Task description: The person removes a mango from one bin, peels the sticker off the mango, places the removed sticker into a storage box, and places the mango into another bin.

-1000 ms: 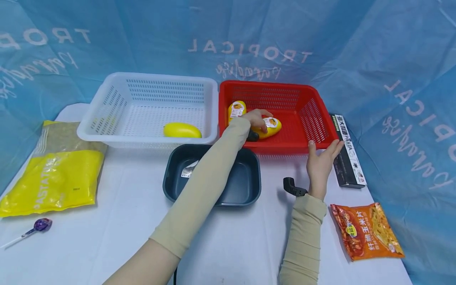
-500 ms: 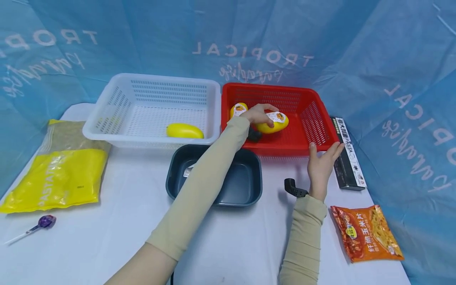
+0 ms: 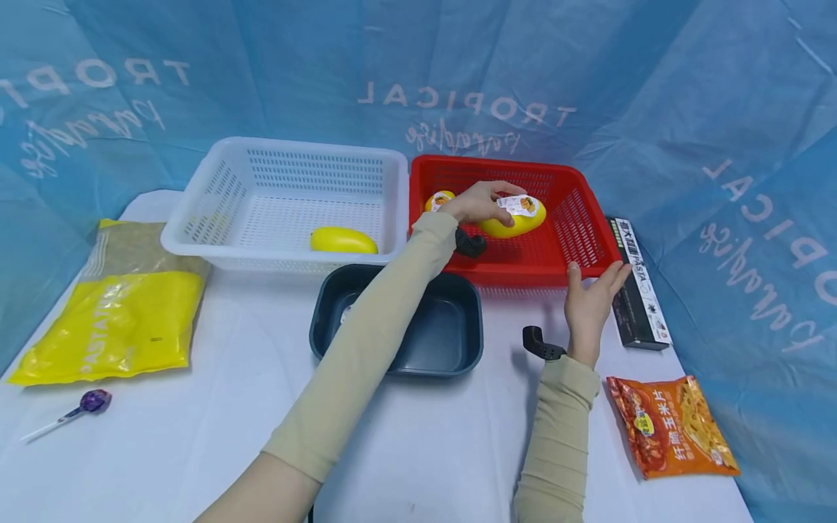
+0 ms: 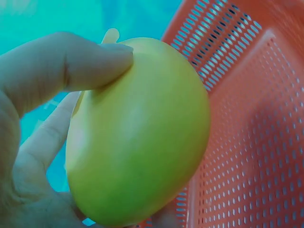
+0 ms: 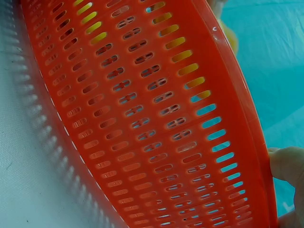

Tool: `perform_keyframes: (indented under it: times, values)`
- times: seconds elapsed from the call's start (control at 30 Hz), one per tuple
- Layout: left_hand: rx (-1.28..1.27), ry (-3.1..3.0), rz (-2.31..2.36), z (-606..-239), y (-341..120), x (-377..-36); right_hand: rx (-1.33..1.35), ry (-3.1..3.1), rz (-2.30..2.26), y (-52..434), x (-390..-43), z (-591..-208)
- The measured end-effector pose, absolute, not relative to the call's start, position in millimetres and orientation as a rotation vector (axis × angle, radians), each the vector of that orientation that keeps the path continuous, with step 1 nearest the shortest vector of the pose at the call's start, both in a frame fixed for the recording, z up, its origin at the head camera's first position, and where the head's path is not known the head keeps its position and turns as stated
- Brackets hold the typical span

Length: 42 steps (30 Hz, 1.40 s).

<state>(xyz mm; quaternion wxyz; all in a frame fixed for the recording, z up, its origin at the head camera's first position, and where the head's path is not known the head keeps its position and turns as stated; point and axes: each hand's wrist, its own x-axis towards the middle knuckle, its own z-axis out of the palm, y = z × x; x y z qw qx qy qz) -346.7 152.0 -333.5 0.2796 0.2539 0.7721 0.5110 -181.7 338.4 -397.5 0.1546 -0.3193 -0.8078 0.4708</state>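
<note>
My left hand grips a yellow mango with a white label, held inside the red basket. In the left wrist view, the thumb presses the top of the mango and other fingers pass behind and under it. A second labelled mango lies at the basket's left end, partly covered by my left hand and sleeve. My right hand touches the basket's front right corner with straight, spread fingers. In the right wrist view, fingertips meet the rim beside the slotted wall.
Left of the red basket stands a white basket with a yellow fruit. A dark tray sits in front, under my left arm. A yellow pasta bag, lollipop, pasta box and orange snack bag lie around.
My left hand has lifted the mango slightly and moved it right and back within the red basket. My right hand stays at the corner. The head view has shifted a little.
</note>
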Motion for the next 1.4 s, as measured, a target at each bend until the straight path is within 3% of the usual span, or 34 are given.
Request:
perform_keyframes:
  times: [0.8, 1.4]
  values:
    - [0.679, 1.985, 1.574, -323, 111, -309, -0.934, -2.32, 1.385, 336, -180, -397]
    - [0.704, 2.047, 1.684, -321, 77, -260, -0.964, -2.33, 1.394, 336, -180, -395]
